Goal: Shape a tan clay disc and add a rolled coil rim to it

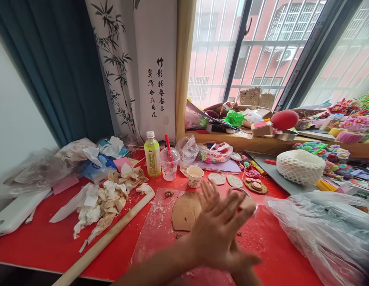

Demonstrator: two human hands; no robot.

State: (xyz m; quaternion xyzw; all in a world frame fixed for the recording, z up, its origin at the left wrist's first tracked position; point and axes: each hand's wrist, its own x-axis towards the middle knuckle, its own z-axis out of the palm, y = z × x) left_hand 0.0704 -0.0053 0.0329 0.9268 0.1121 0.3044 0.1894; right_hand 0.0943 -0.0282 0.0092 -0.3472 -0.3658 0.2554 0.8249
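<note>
Posture, head view: left hand (214, 230) lies in front of the right hand (208, 194), lower centre of the frame; palms face each other, fingers extended. Slight blur is present.
Hold: contact between the palms is hidden; whether either hand grips anything cannot be told.
Clay sheet: brown clay sheet (183, 212), flat, at centre of the frame, left of and partly behind the hands.
Mat: the clay sheet lies on a transparent mat (151, 238) spread over the red surface (275, 256).
Handling: expect soft, pliable, fairly light material, prone to stretching, tearing and fingerprints. It may cling to the mat.
Hold point: loosen the free left edge first, then support from below with a flat palm; do not pinch or lift by one corner.
Clay lump: small clay lump (169, 193) near the sheet's upper left; likely crumbly.
Rolling pin: long wooden rolling pin (119, 226), slanting across lower left; rigid, liable to roll. Take hold at mid-length.
Cup: paper cup (195, 180), upright above the sheet; light, easily tipped. Grasp its side gently.
</note>
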